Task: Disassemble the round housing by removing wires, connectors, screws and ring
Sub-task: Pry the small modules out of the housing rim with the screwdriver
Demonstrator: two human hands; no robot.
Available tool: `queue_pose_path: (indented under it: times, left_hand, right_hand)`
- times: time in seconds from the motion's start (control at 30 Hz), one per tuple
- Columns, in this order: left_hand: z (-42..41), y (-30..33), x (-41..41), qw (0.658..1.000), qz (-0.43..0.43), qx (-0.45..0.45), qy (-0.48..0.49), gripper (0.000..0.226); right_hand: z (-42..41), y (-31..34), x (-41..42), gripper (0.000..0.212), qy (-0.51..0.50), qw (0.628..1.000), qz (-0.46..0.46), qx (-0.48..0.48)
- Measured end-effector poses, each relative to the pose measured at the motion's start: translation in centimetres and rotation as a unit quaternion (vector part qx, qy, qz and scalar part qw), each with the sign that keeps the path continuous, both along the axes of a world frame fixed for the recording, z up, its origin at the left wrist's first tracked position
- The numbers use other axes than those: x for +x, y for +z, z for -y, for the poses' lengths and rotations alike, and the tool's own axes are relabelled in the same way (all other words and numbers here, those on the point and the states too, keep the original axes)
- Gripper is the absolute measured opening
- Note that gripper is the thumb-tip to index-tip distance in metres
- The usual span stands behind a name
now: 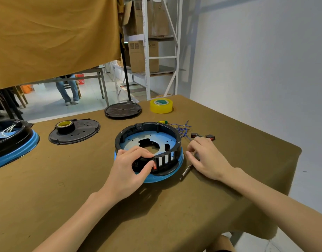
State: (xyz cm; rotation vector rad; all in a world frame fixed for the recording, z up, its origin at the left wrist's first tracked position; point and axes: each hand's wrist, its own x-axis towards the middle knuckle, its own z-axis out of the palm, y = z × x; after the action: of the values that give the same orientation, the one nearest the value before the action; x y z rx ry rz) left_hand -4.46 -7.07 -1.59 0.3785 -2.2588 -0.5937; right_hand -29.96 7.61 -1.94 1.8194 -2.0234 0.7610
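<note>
The round housing (149, 140), a black ring wall on a blue base with a blue inner plate, lies in the middle of the table. My left hand (129, 170) grips its near wall, thumb outside by a red rocker switch (154, 167), fingers inside. My right hand (205, 157) rests on the table just right of the housing, fingers curled over the handle of a screwdriver (185, 172) whose metal shaft points toward me. A bundle of blue wires (182, 128) and two loose rocker switches (202, 136) lie behind the right hand.
A yellow tape roll (161, 105) and a black round cover (123, 110) sit at the far edge. Another black cover (74, 133) carries a dark tape roll (65, 126). A second housing (11, 140) is at the left. The table's right edge (293, 160) is close.
</note>
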Motion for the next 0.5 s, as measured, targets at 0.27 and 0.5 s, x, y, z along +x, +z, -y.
queue_pose_path:
  times: [0.27, 0.5]
  left_hand:
    - [0.3, 0.0, 0.2, 1.0, 0.018, -0.009, 0.001, 0.024]
    - [0.3, 0.0, 0.4, 1.0, 0.012, 0.003, -0.004, 0.042]
  right_hand:
    - [0.1, 3.5, 8.7, 0.033, 0.057, 0.995, 0.077, 0.042]
    - [2.1, 2.3, 11.8, 0.03, 0.055, 0.998, 0.038, -0.008]
